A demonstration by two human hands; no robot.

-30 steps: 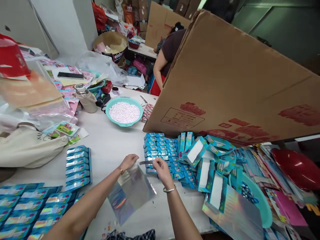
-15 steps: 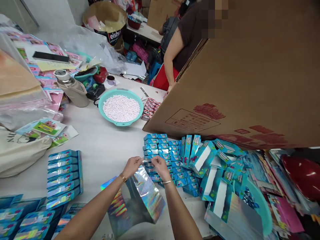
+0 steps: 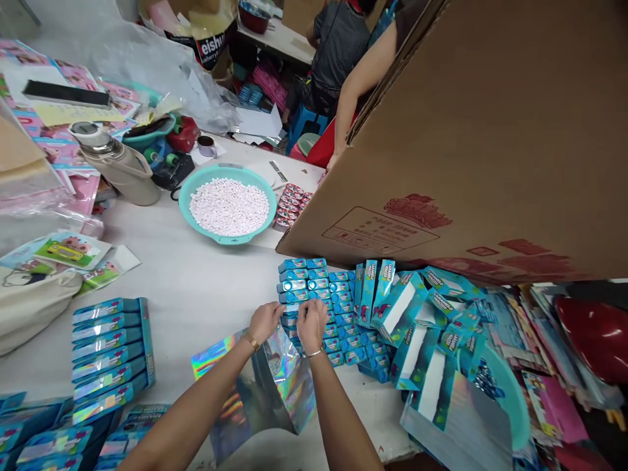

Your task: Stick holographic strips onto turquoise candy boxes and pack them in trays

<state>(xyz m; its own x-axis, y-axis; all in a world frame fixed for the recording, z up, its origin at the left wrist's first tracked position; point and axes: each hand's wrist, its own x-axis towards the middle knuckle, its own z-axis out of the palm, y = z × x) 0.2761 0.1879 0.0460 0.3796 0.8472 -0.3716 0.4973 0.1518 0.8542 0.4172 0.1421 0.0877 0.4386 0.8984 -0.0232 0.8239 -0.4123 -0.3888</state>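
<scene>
My left hand (image 3: 265, 322) is closed, its fingers pinched at the near left edge of a block of small blue boxes (image 3: 318, 293). Close beside it, my right hand (image 3: 311, 322) has its fingers curled down onto the same boxes. What the fingertips of either hand hold is hidden behind the knuckles. Below my wrists lies a folded holographic silver sheet or pouch (image 3: 289, 392), partly covered by my left forearm. Right of the block, blue cartons with torn white strips (image 3: 400, 311) lie in a heap.
A turquoise basin of white pellets (image 3: 228, 241) stands beyond my hands, near a beige flask (image 3: 122, 173). A large cardboard box (image 3: 490, 131) walls off the right. Blue packs (image 3: 110, 353) stand in a row at left. Another person's arm (image 3: 350, 91) reaches behind the box.
Both hands have moved slightly forward, and the right hand's fingers have turned down onto the small boxes. The camera view has shifted a little.
</scene>
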